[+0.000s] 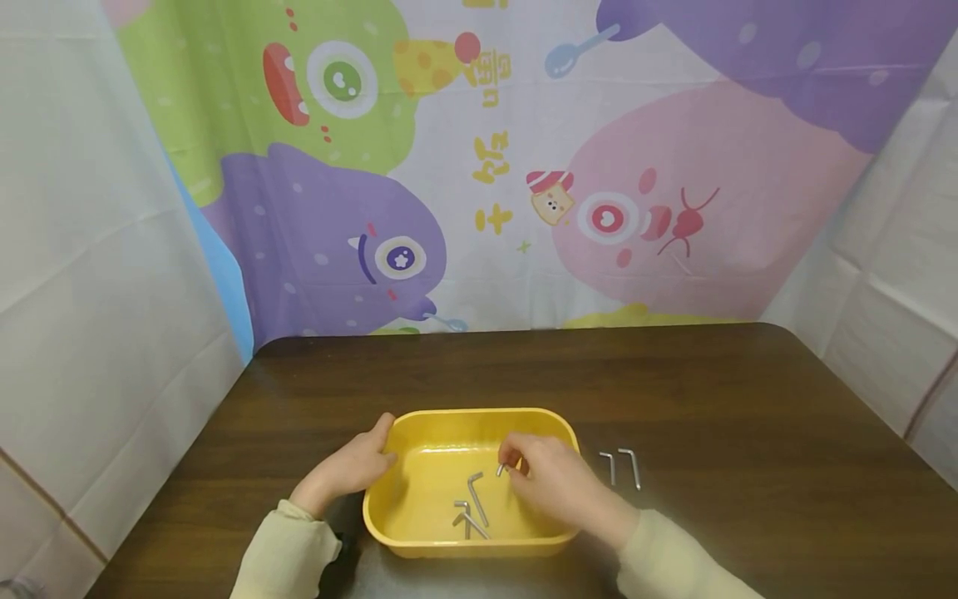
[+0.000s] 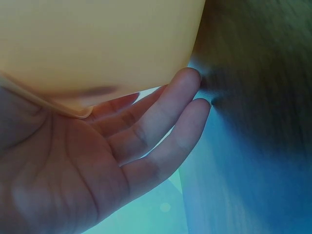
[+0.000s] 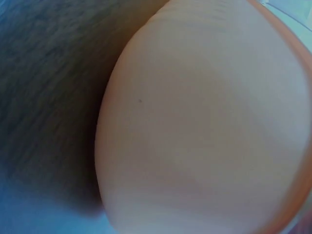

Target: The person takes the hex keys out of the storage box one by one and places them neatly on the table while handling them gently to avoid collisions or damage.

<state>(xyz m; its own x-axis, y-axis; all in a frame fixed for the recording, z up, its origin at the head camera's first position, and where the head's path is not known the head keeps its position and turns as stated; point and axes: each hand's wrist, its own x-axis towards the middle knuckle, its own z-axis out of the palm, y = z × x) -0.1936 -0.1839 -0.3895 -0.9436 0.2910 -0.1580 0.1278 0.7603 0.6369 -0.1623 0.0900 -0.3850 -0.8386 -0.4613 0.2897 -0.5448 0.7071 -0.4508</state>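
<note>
A yellow plastic tray (image 1: 471, 549) stands on the table. My left hand (image 1: 352, 466) grips its left side, thumb over the rim; in the left wrist view the fingers (image 2: 161, 122) of that hand lie along the tray's outer wall (image 2: 107, 44). Over the tray's right half, my right hand (image 1: 550, 482) pinches a small silver hex key (image 1: 501, 470), most of it hidden by the fingers. Several bent hex keys (image 1: 477, 499) lie on the tray floor near the front. The right wrist view is filled mostly by the tray's outer wall (image 3: 195, 117).
Two more hex keys, a shorter one (image 1: 610, 467) and a longer one (image 1: 632, 468), lie on the dark wooden table (image 1: 711, 399) right of the tray. A cartoon-printed curtain (image 1: 509, 274) hangs behind the table, with white cloth (image 1: 97, 249) at the sides.
</note>
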